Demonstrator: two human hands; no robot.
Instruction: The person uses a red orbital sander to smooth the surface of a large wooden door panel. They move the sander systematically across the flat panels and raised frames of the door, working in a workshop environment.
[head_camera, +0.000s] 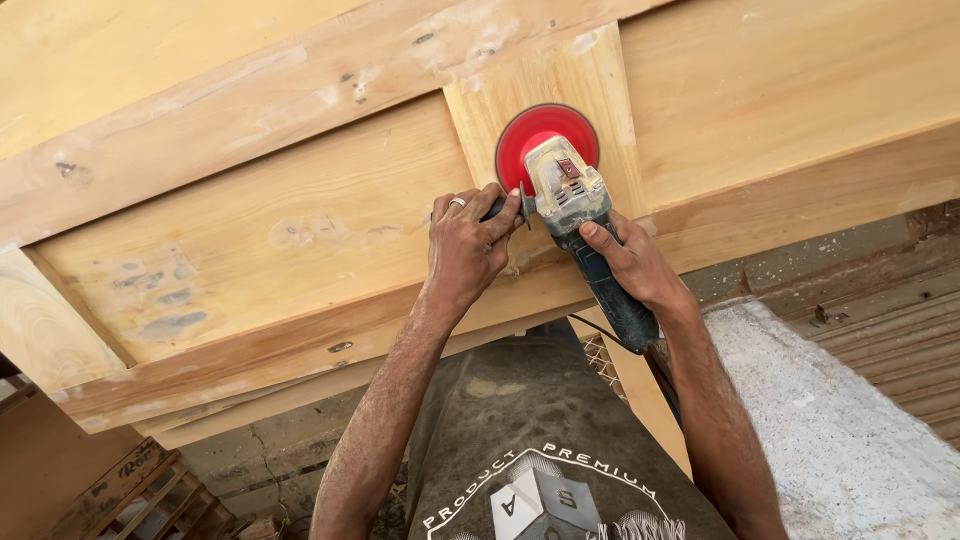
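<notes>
- 2 hands: left hand (466, 243), right hand (632, 262)
- 1 angle grinder (585, 225), dusty blue body
- 1 red sanding disc (532, 135) on the grinder
- 1 black side handle (497, 208)
- 1 ring (457, 202) on a left finger
- 1 large wooden panel frame (300, 200)
- 1 upright wooden stile (545, 70) under the disc
- 1 wooden pallet (140, 495), lower left corner
- 1 grey T-shirt (520, 430)
</notes>
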